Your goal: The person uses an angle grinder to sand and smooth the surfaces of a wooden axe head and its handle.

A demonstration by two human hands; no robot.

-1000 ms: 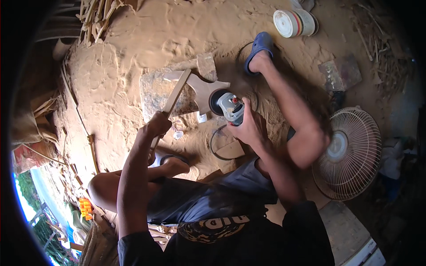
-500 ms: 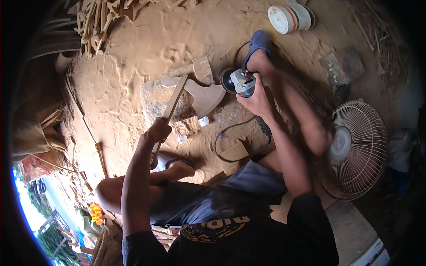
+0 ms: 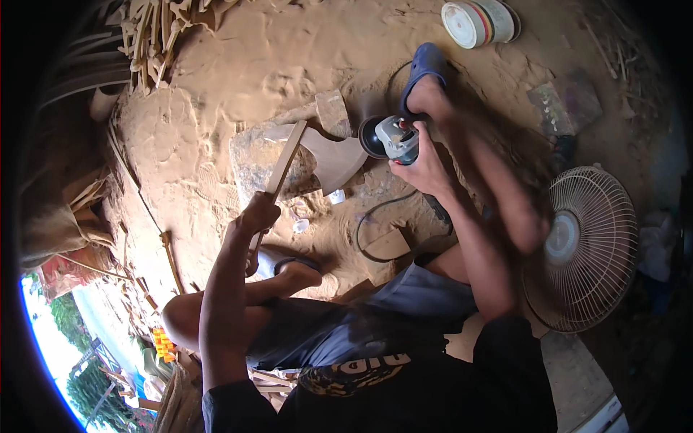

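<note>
My left hand (image 3: 260, 214) is closed round the pale wooden handle of an axe-shaped piece (image 3: 286, 160). Its broad, smooth blade (image 3: 338, 160) looks like wood and points to the right. Under part of it is a worn block (image 3: 249, 162) on the sandy ground. In my right hand (image 3: 427, 167) is a grey angle grinder (image 3: 398, 141), gripped by its body. The grinder's dark round disc (image 3: 371, 137) is at the blade's curved outer edge; whether they touch is unclear. A smaller wood block (image 3: 332, 113) lies just beyond the blade.
At the right stands a round caged fan (image 3: 592, 249). A white striped bucket (image 3: 480, 23) lies on its side at the far right. Black cable (image 3: 359, 234) loops over the sand near a wood offcut (image 3: 387, 245). Wooden sticks (image 3: 155, 36) are heaped at the far left.
The whole view has shifted slightly, carrying most things a little to the right. Both hands keep their grips, and the grinder's disc stays by the blade's edge.
</note>
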